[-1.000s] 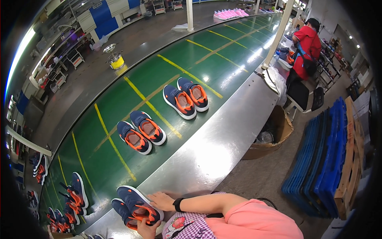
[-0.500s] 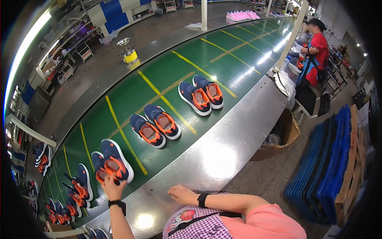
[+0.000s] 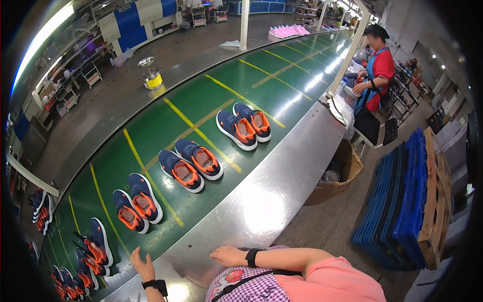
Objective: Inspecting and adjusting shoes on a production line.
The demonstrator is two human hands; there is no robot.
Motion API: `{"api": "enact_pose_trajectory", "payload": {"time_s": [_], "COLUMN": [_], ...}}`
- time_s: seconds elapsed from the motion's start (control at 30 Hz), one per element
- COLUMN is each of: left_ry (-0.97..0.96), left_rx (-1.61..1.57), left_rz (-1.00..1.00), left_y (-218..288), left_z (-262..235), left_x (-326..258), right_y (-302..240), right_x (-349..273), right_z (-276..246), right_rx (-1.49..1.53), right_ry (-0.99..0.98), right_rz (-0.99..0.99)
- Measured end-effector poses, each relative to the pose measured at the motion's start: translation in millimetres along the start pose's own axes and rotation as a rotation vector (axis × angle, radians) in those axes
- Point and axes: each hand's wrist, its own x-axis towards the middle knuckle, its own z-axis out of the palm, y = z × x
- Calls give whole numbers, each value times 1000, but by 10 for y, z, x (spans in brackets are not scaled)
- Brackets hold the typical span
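Note:
My left hand point(image 3: 142, 264) is over the metal ledge at the belt's near edge, fingers apart and holding nothing. Just beyond it stands a pair of navy shoes with orange linings and white soles, the left shoe point(image 3: 130, 211) and the right shoe point(image 3: 146, 199) side by side. My right hand point(image 3: 229, 255) rests on the metal ledge point(image 3: 216, 226) close to my apron, loosely spread with nothing in it. Farther right on the green belt point(image 3: 201, 118) are two more matching pairs, a middle pair point(image 3: 191, 165) and a far pair point(image 3: 244, 126).
More navy shoes point(image 3: 95, 246) with orange straps crowd the lower left of the belt. Pink shoes point(image 3: 288, 31) line the far side. A yellow-labelled can point(image 3: 152, 79) stands beyond the belt. At right are a cardboard box point(image 3: 334, 183), stacked blue panels point(image 3: 380, 206) and a co-worker point(image 3: 380, 68).
My left hand has let go of the nearest pair and drawn back toward me. My right hand has stayed on the ledge. The whole view has shifted slightly.

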Motion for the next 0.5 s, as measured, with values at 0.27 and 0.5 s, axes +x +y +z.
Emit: {"api": "enact_pose_trajectory", "payload": {"time_s": [0.27, 0.5], "left_ry": [56, 164], "left_rx": [139, 136], "left_rz": [-242, -248], "left_y": [-1362, -1314], "left_z": [-666, -770], "left_x": [-700, -419], "right_y": [-69, -439], "right_x": [129, 181], "right_z": [287, 182], "right_rx": [25, -14], "right_ry": [-109, -37], "right_rz": [11, -1]}}
